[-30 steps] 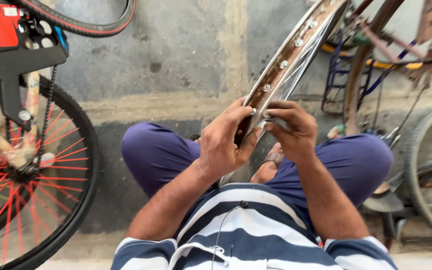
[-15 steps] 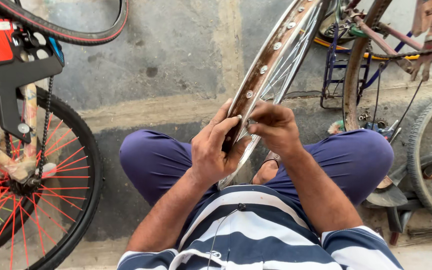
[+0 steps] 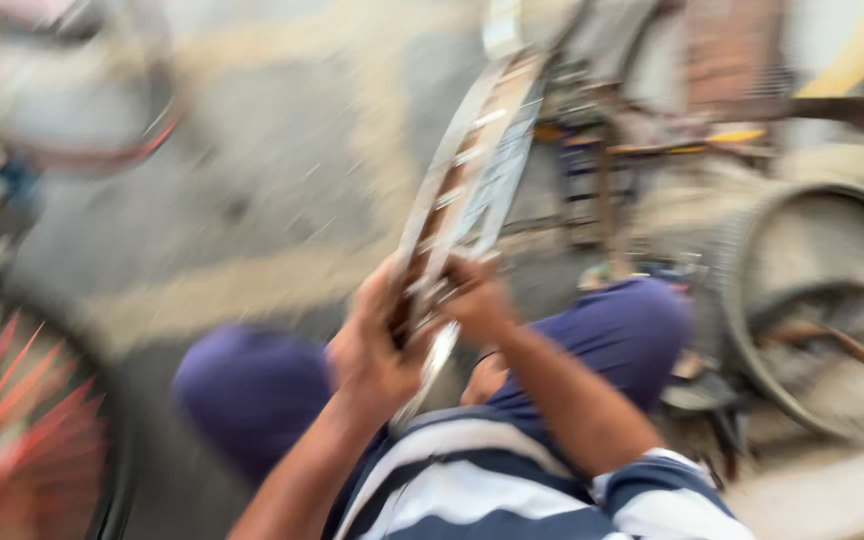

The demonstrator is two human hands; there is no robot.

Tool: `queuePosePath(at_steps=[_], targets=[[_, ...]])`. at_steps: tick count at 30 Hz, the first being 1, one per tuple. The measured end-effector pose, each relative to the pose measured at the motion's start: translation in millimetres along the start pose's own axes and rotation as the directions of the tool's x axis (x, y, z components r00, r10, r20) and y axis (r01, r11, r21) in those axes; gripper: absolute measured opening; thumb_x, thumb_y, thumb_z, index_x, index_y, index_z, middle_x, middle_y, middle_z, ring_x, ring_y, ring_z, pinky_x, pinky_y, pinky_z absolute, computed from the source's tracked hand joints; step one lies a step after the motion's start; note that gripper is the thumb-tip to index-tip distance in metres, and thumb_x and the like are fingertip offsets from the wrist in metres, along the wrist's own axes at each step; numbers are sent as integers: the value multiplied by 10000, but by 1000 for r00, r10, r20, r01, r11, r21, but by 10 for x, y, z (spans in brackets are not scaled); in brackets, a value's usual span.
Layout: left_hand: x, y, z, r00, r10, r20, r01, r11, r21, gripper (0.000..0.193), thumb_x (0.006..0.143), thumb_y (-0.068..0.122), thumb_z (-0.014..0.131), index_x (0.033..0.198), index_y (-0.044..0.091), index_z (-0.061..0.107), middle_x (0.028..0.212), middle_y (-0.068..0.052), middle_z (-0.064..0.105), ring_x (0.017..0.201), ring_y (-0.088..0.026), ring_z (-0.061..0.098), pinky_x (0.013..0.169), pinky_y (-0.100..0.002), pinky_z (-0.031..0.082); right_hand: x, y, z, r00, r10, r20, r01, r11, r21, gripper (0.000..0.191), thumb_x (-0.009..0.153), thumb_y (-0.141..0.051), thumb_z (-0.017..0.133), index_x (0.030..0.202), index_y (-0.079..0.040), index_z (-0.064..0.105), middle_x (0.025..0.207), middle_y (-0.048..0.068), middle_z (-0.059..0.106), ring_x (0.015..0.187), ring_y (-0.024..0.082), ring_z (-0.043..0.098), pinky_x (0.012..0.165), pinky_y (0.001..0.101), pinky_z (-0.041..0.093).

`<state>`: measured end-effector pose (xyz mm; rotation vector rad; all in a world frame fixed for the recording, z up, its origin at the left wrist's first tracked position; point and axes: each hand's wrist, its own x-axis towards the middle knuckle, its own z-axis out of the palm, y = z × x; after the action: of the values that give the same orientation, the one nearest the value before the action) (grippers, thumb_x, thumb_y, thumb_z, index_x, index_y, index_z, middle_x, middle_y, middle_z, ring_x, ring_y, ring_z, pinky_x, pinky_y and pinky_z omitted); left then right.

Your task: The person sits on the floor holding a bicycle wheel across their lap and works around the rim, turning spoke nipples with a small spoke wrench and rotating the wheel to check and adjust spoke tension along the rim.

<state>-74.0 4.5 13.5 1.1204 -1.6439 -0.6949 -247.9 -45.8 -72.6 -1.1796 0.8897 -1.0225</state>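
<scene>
The view is heavily blurred by motion. A bare metal bicycle wheel rim (image 3: 472, 170) with thin spokes stands on edge between my knees and rises toward the top of the frame. My left hand (image 3: 372, 345) grips the rim's lower part from the left side. My right hand (image 3: 477, 295) is closed on the rim from the right, close beside the left hand. Whether the right hand also holds a small tool cannot be made out. My legs in dark blue trousers (image 3: 252, 390) are spread on either side of the rim.
A bicycle wheel with red spokes (image 3: 22, 430) stands at the lower left. Another tyred wheel (image 3: 812, 300) leans at the right, with bicycle frames and parts (image 3: 672, 130) behind it. The grey concrete ground (image 3: 282, 180) lies ahead.
The camera has swung sharply, so the picture is now smeared. Both hands stay on the rim, which sits a little further left and lower in view than before.
</scene>
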Motion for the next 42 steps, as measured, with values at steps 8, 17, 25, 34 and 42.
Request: queuePosePath(at_steps=[8, 17, 25, 34, 42], targets=[[-61, -463, 465, 985, 45, -165, -99, 936, -337, 786, 969, 68, 669, 1567, -1, 164, 1566, -310, 454, 1446, -394, 536, 1195, -438, 490, -88, -14, -157, 962, -254, 102, 179, 867, 465, 151, 1015, -12, 783, 1130, 53, 710, 1125, 76, 652, 1099, 155, 628, 1020, 316, 518], [114, -1001, 482, 987, 154, 39, -108, 829, -549, 909, 851, 84, 703, 1597, 3, 190, 1565, -235, 444, 1409, -290, 513, 1202, -453, 406, 83, -406, -114, 956, -112, 270, 98, 993, 65, 396, 932, -58, 730, 1320, -39, 655, 1281, 53, 696, 1200, 129, 643, 1096, 299, 510], [28, -533, 456, 992, 102, -80, -123, 937, -327, 778, 890, 109, 715, 1534, -23, 300, 1456, -247, 577, 1296, -299, 642, 1046, -404, 546, -39, -511, -8, 915, -379, -136, 324, 893, -313, 348, 863, -66, 818, 1152, -20, 630, 1058, 77, 718, 1046, 184, 684, 945, 341, 562], [-20, 46, -25, 956, 272, -106, -275, 961, -12, 817, 916, 296, 796, 1531, 34, 327, 1431, -218, 589, 1052, -257, 715, 838, -335, 596, 17, -69, -209, 983, -180, 36, 179, 984, 27, 575, 736, 65, 760, 1269, -46, 577, 1177, 66, 681, 1102, 170, 654, 950, 335, 561], [-192, 281, -969, -4, 659, -752, -738, 505, 447, 942, 897, 648, 681, 1613, 232, 231, 1467, -206, 464, 935, -315, 650, 715, -412, 601, -21, -140, -358, 977, -25, 212, -81, 875, 478, 475, 898, -83, 679, 1342, 75, 616, 1324, 173, 683, 1265, 280, 646, 1106, 416, 489]])
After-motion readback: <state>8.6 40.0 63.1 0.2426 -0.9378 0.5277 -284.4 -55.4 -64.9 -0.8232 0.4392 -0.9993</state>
